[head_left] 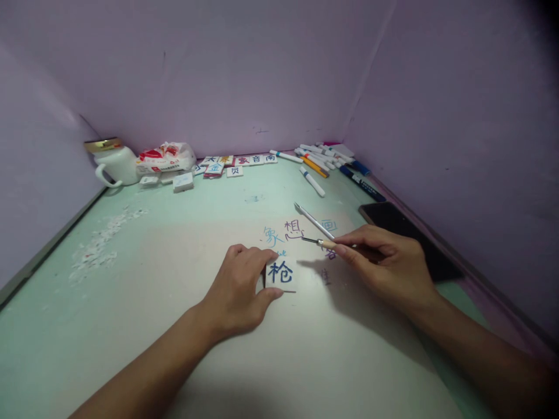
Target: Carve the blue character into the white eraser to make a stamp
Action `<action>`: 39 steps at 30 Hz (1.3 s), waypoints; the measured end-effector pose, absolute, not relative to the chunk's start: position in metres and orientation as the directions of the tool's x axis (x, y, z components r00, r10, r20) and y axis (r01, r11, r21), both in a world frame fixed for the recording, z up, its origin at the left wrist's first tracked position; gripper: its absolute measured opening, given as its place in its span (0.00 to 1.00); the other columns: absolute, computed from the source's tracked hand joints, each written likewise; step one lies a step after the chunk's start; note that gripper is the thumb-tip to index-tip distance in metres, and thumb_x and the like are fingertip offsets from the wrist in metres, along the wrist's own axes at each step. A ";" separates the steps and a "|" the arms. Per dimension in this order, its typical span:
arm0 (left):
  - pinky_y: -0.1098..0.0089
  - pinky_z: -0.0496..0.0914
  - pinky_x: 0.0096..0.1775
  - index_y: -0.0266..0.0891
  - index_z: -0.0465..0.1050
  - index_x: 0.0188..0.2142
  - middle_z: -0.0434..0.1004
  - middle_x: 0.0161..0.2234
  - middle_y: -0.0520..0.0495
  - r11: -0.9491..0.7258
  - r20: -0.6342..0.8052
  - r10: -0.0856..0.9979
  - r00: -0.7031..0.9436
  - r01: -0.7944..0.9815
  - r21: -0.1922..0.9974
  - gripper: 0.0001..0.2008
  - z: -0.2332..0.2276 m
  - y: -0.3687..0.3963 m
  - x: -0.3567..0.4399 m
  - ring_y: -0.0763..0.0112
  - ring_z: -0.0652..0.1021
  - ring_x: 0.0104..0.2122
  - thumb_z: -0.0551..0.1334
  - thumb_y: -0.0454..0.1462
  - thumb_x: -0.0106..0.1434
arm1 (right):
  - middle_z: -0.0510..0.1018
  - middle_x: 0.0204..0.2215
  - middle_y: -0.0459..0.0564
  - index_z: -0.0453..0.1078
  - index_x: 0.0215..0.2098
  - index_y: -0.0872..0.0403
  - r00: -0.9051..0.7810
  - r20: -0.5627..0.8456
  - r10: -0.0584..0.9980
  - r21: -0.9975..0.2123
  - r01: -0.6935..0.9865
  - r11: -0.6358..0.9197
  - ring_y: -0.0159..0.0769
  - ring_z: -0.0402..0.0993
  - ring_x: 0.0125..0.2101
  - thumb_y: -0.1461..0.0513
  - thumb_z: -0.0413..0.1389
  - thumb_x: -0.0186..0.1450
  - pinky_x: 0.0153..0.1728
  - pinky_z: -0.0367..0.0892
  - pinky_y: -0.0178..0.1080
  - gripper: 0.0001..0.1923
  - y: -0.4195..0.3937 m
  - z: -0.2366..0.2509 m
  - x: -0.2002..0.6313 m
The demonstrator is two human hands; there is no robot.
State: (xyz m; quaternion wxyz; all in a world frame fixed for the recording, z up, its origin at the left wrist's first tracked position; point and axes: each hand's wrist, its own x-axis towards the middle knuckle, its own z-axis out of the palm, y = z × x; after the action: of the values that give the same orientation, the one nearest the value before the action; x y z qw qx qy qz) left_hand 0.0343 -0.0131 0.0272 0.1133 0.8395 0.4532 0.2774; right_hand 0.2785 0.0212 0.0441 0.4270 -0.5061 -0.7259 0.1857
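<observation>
- The left hand pinches the small white square block bearing a blue character, pinning it flat to the pale green bench, seemingly to steady it.
- The right hand has its grip pressed around a thin wooden-handled carving tool (metal tip aimed left), held just beyond the block.

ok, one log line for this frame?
left hand: pinning white square character tile | right hand: gripping thin wooden-handled carving tool | surface: pale green table

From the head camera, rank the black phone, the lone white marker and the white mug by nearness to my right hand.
Nearest to the right hand first:
1. Black phone, just beyond it, right side.
2. Lone white marker, farther back, centre.
3. White mug, far left corner.
</observation>
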 end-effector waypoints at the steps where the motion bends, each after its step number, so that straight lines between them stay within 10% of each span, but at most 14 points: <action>1: 0.55 0.64 0.42 0.37 0.64 0.48 0.76 0.37 0.43 -0.563 0.364 0.824 0.434 0.698 0.442 0.19 0.027 -0.013 0.034 0.61 0.73 0.36 0.63 0.34 0.57 | 0.79 0.26 0.47 0.77 0.30 0.50 -0.123 0.435 0.892 -0.701 0.576 0.421 0.34 0.72 0.23 0.60 0.60 0.60 0.19 0.63 0.35 0.03 0.021 0.044 0.278; 29: 0.56 0.63 0.43 0.34 0.65 0.47 0.77 0.38 0.42 -0.530 0.327 0.845 0.423 0.738 0.416 0.20 0.029 -0.013 0.035 0.61 0.73 0.35 0.65 0.36 0.56 | 0.78 0.26 0.47 0.77 0.31 0.51 -0.153 0.453 0.878 -0.673 0.588 0.449 0.31 0.69 0.22 0.62 0.60 0.60 0.19 0.60 0.34 0.03 0.020 0.040 0.279; 39: 0.58 0.62 0.34 0.37 0.68 0.30 0.72 0.23 0.49 -0.419 0.248 0.904 0.347 0.834 0.360 0.18 0.039 -0.018 0.035 0.66 0.67 0.23 0.58 0.51 0.60 | 0.77 0.26 0.47 0.76 0.35 0.54 -0.340 0.519 0.784 -0.578 0.537 0.615 0.28 0.70 0.23 0.66 0.58 0.62 0.20 0.62 0.31 0.05 0.002 0.043 0.273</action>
State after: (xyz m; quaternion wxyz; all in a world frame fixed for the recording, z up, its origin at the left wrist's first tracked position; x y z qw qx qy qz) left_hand 0.0346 -0.0185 0.0389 0.0851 0.8163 0.5322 0.2075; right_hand 0.2726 0.0025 0.0426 0.4017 -0.4108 -0.8038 0.1543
